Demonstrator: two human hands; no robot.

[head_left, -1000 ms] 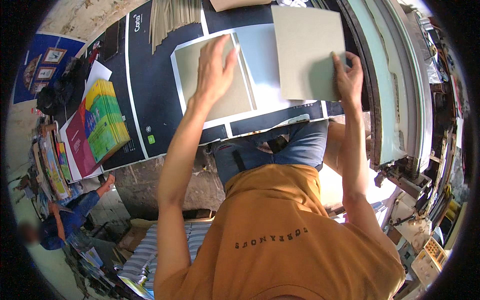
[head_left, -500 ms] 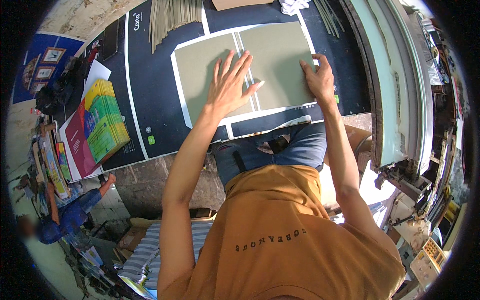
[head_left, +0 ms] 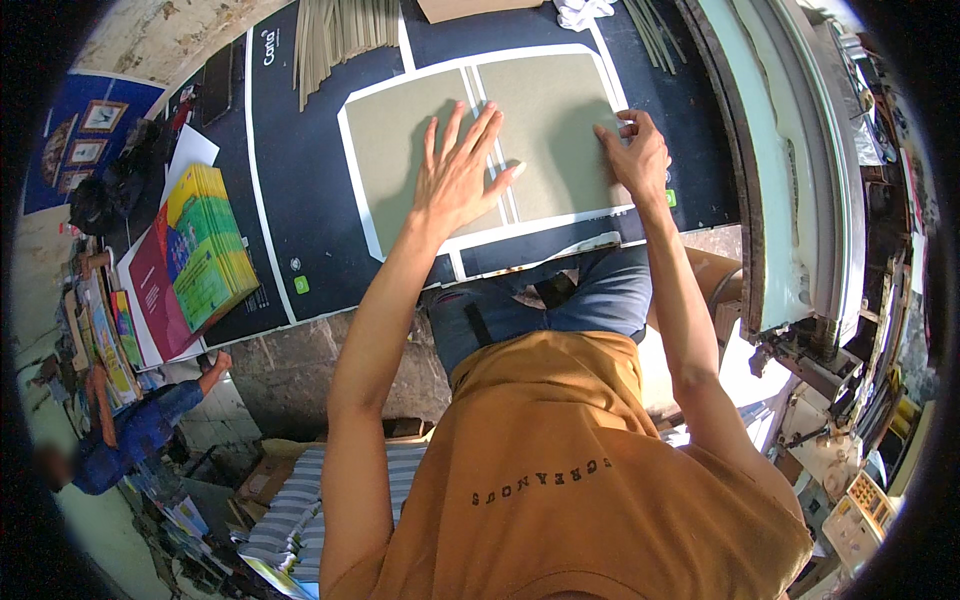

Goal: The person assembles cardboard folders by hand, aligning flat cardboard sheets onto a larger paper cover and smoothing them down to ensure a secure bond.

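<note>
A white sheet (head_left: 358,205) with trimmed corners lies on the dark table, carrying a left grey board (head_left: 385,125) and a right grey board (head_left: 550,95) parted by a narrow strip along the middle. My left hand (head_left: 460,165) rests flat on the boards, fingers spread, mostly over the left one and reaching across the strip. At the sheet's right edge is my right hand (head_left: 637,155), its fingers curled round the white margin and its thumb over the right board. The exact contact under those fingers is partly hidden.
Grey board strips (head_left: 345,40) lie at the back, with more strips (head_left: 655,35) and a crumpled white cloth (head_left: 583,12) farther right. Colourful booklets (head_left: 210,240) are stacked at left. A pale green machine (head_left: 775,170) borders the right. Another person (head_left: 140,430) is at far left.
My right hand has shifted slightly left, its fingers curling further in over the sheet's right edge. My left hand stays flat in nearly the same place.
</note>
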